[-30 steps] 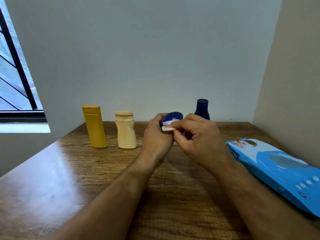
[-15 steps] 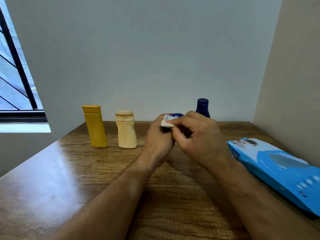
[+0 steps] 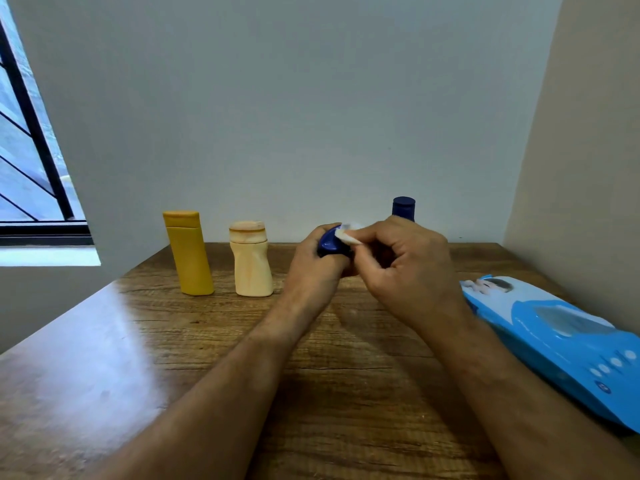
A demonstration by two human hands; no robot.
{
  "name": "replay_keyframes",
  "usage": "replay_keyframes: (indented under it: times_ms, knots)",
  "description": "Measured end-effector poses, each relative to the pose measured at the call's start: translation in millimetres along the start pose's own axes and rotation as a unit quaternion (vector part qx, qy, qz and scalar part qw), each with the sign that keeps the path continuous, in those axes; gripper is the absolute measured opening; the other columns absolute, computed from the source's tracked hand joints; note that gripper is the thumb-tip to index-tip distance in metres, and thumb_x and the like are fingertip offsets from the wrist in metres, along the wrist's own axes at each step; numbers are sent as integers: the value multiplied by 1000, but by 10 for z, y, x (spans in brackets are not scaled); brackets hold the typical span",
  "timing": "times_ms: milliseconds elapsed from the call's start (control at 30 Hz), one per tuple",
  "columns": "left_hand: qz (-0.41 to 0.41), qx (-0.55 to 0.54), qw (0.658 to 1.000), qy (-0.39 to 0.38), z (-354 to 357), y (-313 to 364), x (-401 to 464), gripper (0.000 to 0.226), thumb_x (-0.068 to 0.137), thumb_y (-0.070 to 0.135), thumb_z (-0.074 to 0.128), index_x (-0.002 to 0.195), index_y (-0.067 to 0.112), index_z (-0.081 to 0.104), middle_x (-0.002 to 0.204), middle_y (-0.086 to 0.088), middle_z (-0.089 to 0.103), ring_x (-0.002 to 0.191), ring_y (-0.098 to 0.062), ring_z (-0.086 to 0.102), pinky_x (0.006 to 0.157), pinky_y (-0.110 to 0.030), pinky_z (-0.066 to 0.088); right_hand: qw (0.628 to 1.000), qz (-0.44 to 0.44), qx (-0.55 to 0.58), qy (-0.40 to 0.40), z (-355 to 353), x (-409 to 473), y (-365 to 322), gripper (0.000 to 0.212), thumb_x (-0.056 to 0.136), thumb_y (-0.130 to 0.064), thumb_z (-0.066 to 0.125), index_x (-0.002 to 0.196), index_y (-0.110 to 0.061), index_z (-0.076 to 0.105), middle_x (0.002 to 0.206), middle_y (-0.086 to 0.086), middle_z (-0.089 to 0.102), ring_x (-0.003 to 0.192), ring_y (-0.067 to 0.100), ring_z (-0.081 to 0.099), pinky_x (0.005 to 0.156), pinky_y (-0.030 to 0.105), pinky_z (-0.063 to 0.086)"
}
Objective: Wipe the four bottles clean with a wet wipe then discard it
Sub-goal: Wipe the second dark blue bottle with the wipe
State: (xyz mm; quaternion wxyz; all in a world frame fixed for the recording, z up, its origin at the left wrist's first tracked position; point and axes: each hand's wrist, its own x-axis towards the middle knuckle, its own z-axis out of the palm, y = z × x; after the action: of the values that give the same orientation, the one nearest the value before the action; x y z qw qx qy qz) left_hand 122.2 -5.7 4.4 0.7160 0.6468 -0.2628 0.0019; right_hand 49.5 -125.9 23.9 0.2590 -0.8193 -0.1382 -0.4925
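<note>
My left hand (image 3: pixel 313 268) grips a small dark blue bottle (image 3: pixel 329 243), mostly hidden in the fist, only its blue end showing. My right hand (image 3: pixel 405 271) pinches a white wet wipe (image 3: pixel 349 233) against that blue end. A yellow bottle (image 3: pixel 188 252) and a cream bottle (image 3: pixel 251 259) stand upright at the back left of the wooden table (image 3: pixel 138 341). Another dark blue bottle (image 3: pixel 403 207) stands behind my right hand, with only its cap visible.
A blue pack of wet wipes (image 3: pixel 561 337) lies along the table's right edge by the side wall. A barred window (image 3: pixel 27 168) is at the far left. The back wall runs close behind the bottles.
The wipe has slid over the blue end of the held bottle, from its lower side up to its top right. Both hands stay in the same spot.
</note>
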Motion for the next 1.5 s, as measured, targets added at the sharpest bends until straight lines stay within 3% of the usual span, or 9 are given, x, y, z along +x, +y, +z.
replay_keyframes:
  times_ms: [200, 433, 567, 833, 1000, 1133, 1300, 1400, 1500]
  knots:
    - [7, -92, 995, -29, -11, -5, -9, 53, 74, 15, 67, 126, 7, 63, 126, -22, 66, 119, -36, 63, 105, -50, 52, 991, 94, 82, 45, -3, 28, -1, 14, 91, -20, 68, 102, -22, 75, 88, -14, 70, 79, 4, 65, 69, 11, 50]
    - [-43, -268, 963, -7, -68, 146, -37, 62, 101, 44, 52, 129, -11, 59, 135, -33, 58, 127, -37, 56, 117, -49, 40, 924, 223, 311, -5, -58, 46, -104, 13, 92, -24, 65, 101, -18, 73, 65, 8, 65, 46, 20, 54, 39, 25, 44]
    - [-57, -256, 965, 17, -74, 172, -44, 31, 102, 11, 51, 127, 0, 65, 123, -17, 66, 113, -29, 61, 98, -39, 53, 914, 250, 320, -19, -46, 48, -80, 13, 93, -24, 64, 100, -16, 72, 62, 7, 64, 45, 24, 51, 37, 26, 43]
    - [-60, -138, 988, 10, -41, 128, -33, 124, 73, -31, 54, 159, 46, 10, 136, 3, 60, 115, -34, 67, 99, -52, 55, 914, 282, 287, 39, -55, 68, 0, 18, 92, -28, 65, 105, -17, 72, 64, 1, 64, 48, 6, 56, 42, 23, 44]
    - [-38, 55, 998, 6, -29, 110, -72, 70, 75, -17, 65, 129, 26, 57, 110, -1, 70, 101, -22, 67, 77, -28, 56, 884, 306, 350, 54, -72, 89, 40, 23, 92, -21, 66, 115, -15, 70, 61, 5, 61, 47, 18, 50, 41, 27, 44]
    - [12, 144, 989, 32, 1, 107, -88, 46, 73, -10, 68, 99, 27, 58, 90, 0, 64, 80, -15, 60, 67, -24, 50, 855, 321, 399, 80, -77, 118, 57, 18, 91, -18, 67, 106, -12, 74, 75, 6, 64, 58, 17, 54, 48, 28, 45]
    - [39, 190, 979, 65, 7, 72, -69, 41, 61, 9, 68, 96, 31, 59, 95, 1, 71, 92, -23, 67, 76, -40, 58, 884, 265, 375, 87, -94, 137, 51, 13, 90, -12, 67, 93, -20, 77, 84, 0, 72, 83, 14, 64, 75, 34, 56]
    - [59, 217, 972, 67, 1, 33, -64, 49, 68, -2, 71, 99, 34, 58, 96, 4, 67, 89, -17, 65, 71, -31, 56, 977, 104, 184, 37, -112, 79, 8, 17, 88, -10, 71, 89, -26, 75, 79, -9, 70, 72, 3, 63, 66, 11, 48]
    - [76, 232, 967, 76, -24, 19, -66, 51, 68, -3, 67, 102, 34, 59, 97, 4, 66, 90, -19, 65, 74, -34, 59, 1000, 0, 21, 13, -66, 38, 21, 15, 85, -12, 73, 96, -21, 77, 79, -15, 63, 69, 1, 57, 64, 6, 39]
